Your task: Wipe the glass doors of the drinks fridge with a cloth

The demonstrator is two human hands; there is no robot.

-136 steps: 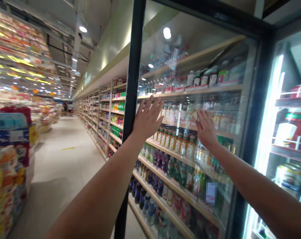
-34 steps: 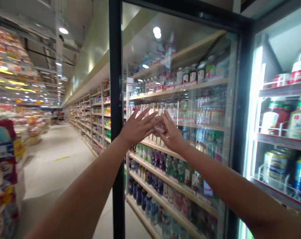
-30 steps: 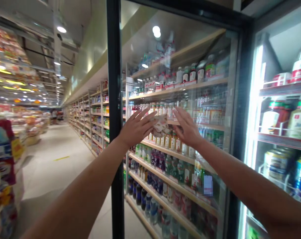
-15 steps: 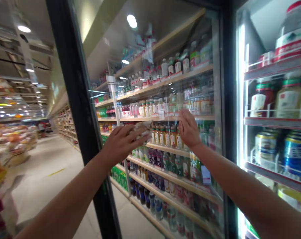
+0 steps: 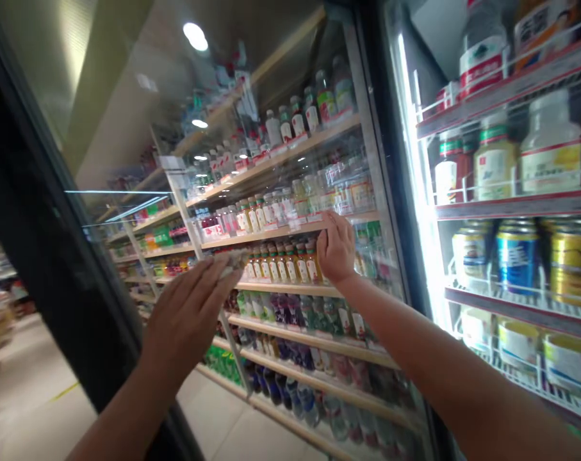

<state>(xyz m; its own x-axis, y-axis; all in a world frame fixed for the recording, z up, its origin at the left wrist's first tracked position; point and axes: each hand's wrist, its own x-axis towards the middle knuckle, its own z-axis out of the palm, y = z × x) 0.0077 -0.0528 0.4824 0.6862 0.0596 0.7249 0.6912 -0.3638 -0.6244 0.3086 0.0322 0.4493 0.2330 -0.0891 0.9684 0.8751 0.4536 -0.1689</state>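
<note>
My left hand (image 5: 189,314) lies with fingers stretched against the open glass fridge door (image 5: 141,109), pressing a crumpled pale cloth (image 5: 231,258) to the pane under its fingertips. My right hand (image 5: 335,250) rests flat on the same glass further right, near the hinge side, with nothing in it. Through the pane I see store shelves of bottled drinks (image 5: 280,262).
The door's black frame (image 5: 45,256) runs down the left. To the right the lit fridge interior has wire shelves (image 5: 511,205) with large bottles (image 5: 492,160) and cans (image 5: 515,253). A tiled aisle floor (image 5: 25,410) shows at lower left.
The cloth passed from my right hand to my left. My left hand slid down and left across the glass with it. The view turned right toward the fridge interior.
</note>
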